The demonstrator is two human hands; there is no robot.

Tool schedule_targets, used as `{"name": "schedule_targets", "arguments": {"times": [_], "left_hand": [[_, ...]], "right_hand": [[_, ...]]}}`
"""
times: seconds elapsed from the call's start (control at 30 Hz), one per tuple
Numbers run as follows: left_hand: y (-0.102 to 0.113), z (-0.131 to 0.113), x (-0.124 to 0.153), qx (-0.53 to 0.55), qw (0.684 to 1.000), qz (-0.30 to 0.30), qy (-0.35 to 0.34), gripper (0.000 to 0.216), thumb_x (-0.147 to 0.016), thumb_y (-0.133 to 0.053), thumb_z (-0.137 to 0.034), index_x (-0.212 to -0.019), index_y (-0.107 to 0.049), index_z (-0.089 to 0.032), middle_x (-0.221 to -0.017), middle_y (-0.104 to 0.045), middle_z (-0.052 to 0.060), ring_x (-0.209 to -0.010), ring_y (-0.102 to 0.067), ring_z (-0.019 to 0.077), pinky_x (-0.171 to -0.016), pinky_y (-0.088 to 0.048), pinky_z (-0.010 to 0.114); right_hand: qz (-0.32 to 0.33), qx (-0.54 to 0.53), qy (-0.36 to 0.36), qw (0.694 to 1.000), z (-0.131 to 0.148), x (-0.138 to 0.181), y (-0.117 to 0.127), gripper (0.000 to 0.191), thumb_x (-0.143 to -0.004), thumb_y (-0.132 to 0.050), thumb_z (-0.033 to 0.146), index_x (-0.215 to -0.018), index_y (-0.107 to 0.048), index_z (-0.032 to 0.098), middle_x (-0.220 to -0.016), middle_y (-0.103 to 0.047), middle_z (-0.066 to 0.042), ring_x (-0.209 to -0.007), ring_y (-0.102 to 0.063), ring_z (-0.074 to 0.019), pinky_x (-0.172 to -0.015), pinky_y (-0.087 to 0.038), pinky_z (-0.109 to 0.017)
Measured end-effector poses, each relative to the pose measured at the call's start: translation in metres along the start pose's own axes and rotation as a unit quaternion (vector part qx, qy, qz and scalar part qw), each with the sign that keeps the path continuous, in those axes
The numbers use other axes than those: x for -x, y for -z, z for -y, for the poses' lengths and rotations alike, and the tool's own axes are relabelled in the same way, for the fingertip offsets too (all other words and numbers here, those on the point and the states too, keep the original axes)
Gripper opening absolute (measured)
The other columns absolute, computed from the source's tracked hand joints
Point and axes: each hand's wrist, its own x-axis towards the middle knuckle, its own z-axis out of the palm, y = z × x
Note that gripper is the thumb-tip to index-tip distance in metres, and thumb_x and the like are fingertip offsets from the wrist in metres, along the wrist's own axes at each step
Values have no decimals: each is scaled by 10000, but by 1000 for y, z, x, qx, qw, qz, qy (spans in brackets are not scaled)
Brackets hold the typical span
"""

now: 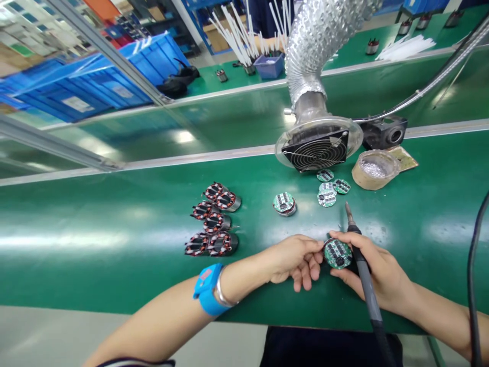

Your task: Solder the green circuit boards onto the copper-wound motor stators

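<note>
Just beyond the table's front edge, a round green circuit board (338, 254) sits face up on a dark wound part, mostly hidden below it. My right hand (385, 275) has thumb and forefinger around that board, with a soldering iron (365, 285) lying across the same hand. The iron's tip points away from me, clear of the board. At the board's left edge, my left hand (300, 260) pinches with thumb and forefinger where a dark wire shows; its other fingers curl loosely. What exactly the pinch holds is too small to tell.
Several wound motor stators (216, 223) stand to the left. Another board-topped stator (284, 204) is ahead, beside loose circuit boards (327, 198). A fume extractor fan (319, 150) hangs over the table, near a tub (376, 171). A black cable (472, 275) hangs at right.
</note>
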Motion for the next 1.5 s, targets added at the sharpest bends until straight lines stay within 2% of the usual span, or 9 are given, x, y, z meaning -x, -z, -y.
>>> {"name": "schedule_targets", "arguments": {"times": [0.27, 0.33, 0.43, 0.5, 0.57, 0.7, 0.77, 1.17, 1.5], "left_hand": [[-9, 8, 7, -132, 974, -83, -164, 101, -855, -429, -229, -761, -439, -194, -575, -519, -47, -378, -460, 77, -347, -345, 156], [-7, 18, 5, -317, 887, -153, -299, 94, -864, -399, -218, -788, -451, -198, -655, -548, -11, -500, -524, 114, -441, -415, 200], [3, 32, -3, -538, 671, -215, -463, 126, -828, -390, -158, -811, -510, -189, -738, -581, 40, -625, -559, 158, -550, -454, 249], [9, 37, -6, -566, 621, -208, -502, 159, -830, -384, -152, -823, -539, -189, -751, -604, 49, -628, -570, 154, -565, -458, 247], [11, 37, -6, -499, 690, -197, -486, 159, -888, -392, -216, -846, -544, -191, -759, -624, 38, -615, -586, 127, -567, -462, 220], [5, 25, 2, -179, 951, -90, -236, 264, -927, -417, -415, -823, -483, -182, -625, -601, -12, -393, -507, 78, -372, -396, 166], [0, 17, 4, -35, 993, -19, -114, 263, -908, -434, -400, -799, -490, -168, -549, -582, -17, -331, -482, 87, -297, -360, 159], [-8, -7, 9, 56, 997, -54, -27, 167, -835, -543, -240, -712, -555, -128, -487, -589, -13, -308, -514, 92, -271, -399, 149], [-12, -19, 18, -253, 952, -112, -133, 103, -795, -477, -135, -701, -504, -168, -533, -567, -42, -388, -517, 84, -378, -416, 173]], "right_hand": [[6, 6, 1, 1000, 0, 0, 1, 528, -887, -614, 244, -1353, -374, 180, -1207, -635, -127, -1043, -663, -217, -856, -575, -318], [11, -6, -10, 1000, 2, -1, 1, 517, -886, -612, 236, -1345, -378, 188, -1196, -639, -119, -1018, -670, -210, -842, -575, -310], [18, -23, -33, 999, 3, -3, 2, 507, -878, -620, 234, -1328, -389, 201, -1179, -644, -105, -989, -676, -204, -824, -576, -301], [19, -30, -43, 998, 3, -3, 1, 508, -873, -629, 241, -1321, -392, 208, -1169, -648, -97, -972, -679, -201, -816, -574, -297], [19, -33, -46, 998, 2, -3, 0, 510, -873, -635, 252, -1319, -392, 211, -1176, -646, -95, -981, -678, -203, -824, -570, -297], [18, -23, -41, 999, 0, -2, -1, 499, -884, -626, 274, -1319, -391, 209, -1203, -636, -104, -1016, -670, -212, -840, -565, -299], [15, -14, -39, 999, 0, -1, 0, 494, -888, -620, 280, -1320, -392, 207, -1197, -642, -103, -1005, -674, -208, -834, -565, -293], [4, 19, -14, 1000, 0, -2, 0, 467, -900, -601, 283, -1313, -402, 193, -1193, -647, -103, -1012, -671, -191, -853, -562, -278], [1, 20, 1, 1000, -2, -1, -1, 490, -892, -613, 264, -1322, -389, 194, -1219, -636, -115, -1076, -650, -210, -893, -558, -305]]}}
